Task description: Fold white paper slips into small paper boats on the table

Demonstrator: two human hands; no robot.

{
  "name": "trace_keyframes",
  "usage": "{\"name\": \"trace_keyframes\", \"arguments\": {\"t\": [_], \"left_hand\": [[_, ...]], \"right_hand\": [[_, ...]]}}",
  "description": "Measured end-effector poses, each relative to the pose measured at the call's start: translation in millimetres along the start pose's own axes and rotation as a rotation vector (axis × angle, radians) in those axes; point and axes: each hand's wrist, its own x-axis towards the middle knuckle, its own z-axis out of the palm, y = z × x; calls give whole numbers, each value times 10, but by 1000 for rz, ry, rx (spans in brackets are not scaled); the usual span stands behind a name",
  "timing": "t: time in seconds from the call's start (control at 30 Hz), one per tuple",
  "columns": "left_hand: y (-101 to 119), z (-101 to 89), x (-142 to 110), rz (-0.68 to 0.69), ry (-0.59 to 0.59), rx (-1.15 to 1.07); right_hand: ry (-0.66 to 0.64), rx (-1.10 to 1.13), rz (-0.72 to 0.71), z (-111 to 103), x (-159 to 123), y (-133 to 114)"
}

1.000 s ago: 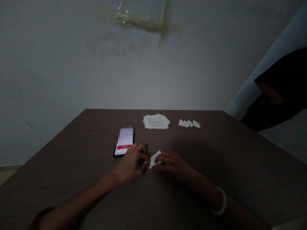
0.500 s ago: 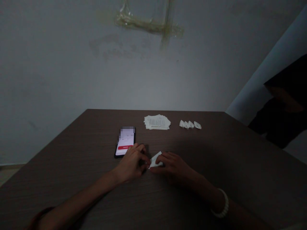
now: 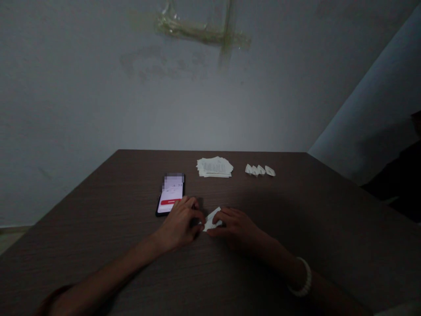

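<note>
A small folded piece of white paper is held just above or on the brown table between my two hands. My left hand pinches its left corner between thumb and forefinger, beside the lower edge of a phone. On the paper's right side, my right hand grips it with curled fingers, the thumb along the near edge. The fingers hide part of the folds. Beyond the hands lies a loose stack of printed paper pieces. To its right, several small folded papers sit in a row.
The dark brown wooden table reaches to a grey wall with yellowed tape on it. The phone's screen is lit and shows a red bar. A person in dark clothing is at the right edge.
Both hands stay on the paper, with the right fingers shifted slightly so more of it shows. The person at the right has moved farther out of view.
</note>
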Motion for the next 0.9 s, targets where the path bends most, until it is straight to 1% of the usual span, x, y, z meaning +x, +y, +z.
{"name": "trace_keyframes", "arguments": {"t": [0.13, 0.4, 0.57, 0.73, 0.9], "left_hand": [[4, -2, -3, -27, 10, -13], [12, -55, 32, -13, -12, -49], [-5, -15, 30, -15, 8, 1], [-31, 2, 60, -21, -6, 50], [15, -17, 101, -57, -20, 74]], "right_hand": [[-1, -3, 25, -31, 10, -24], [19, -2, 16, -31, 29, -38], [26, -7, 30, -10, 11, -32], [35, -6, 31, -7, -10, -34], [26, -6, 33, -15, 16, -63]]}}
